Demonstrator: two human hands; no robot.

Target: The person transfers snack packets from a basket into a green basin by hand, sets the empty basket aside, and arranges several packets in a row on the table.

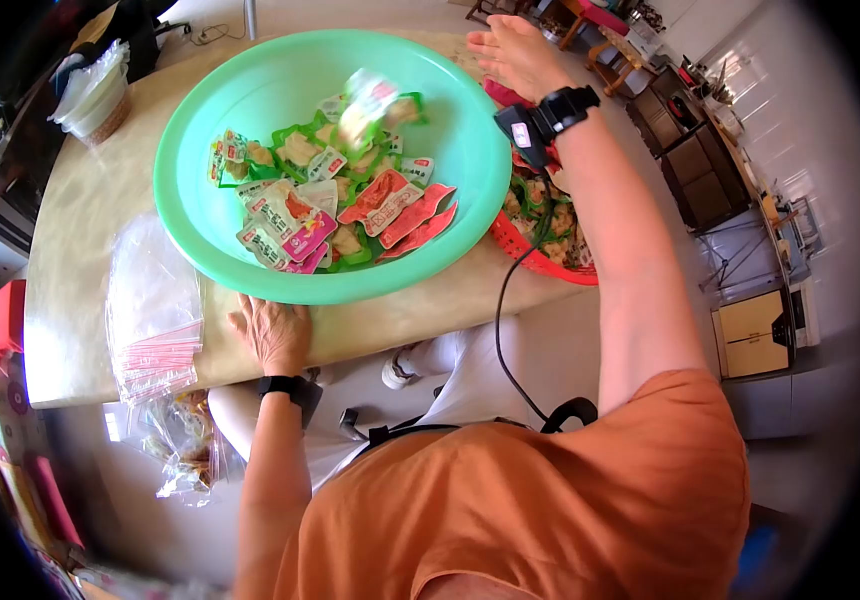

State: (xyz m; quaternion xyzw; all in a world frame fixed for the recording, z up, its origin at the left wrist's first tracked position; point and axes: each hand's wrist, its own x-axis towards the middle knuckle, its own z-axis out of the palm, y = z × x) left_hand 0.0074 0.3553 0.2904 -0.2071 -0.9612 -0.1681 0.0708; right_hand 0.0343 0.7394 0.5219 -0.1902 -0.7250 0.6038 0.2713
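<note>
A large green plastic basin [185, 215] stands on the table, with small snack packets [295, 215] in white, green, red and pink heaped inside. Over the heap one packet [368, 100] is smeared by motion and seems to be in the air, touched by neither hand. My right hand [520, 58] is held out past the basin's far right rim, fingers stretched and nothing in it. Below it, partly hidden by my forearm, a red basket [578, 277] holds more packets. My left hand [275, 335] lies flat on the table edge, fingers spread, by the basin's near rim.
Clear plastic bags with red-striped ends [155, 320] lie on the table left of my left hand. A clear tub [95, 105] covered in plastic stands at the far left. Filled clear bags [188, 445] hang below the table edge. A black cable [500, 320] runs from my right wrist.
</note>
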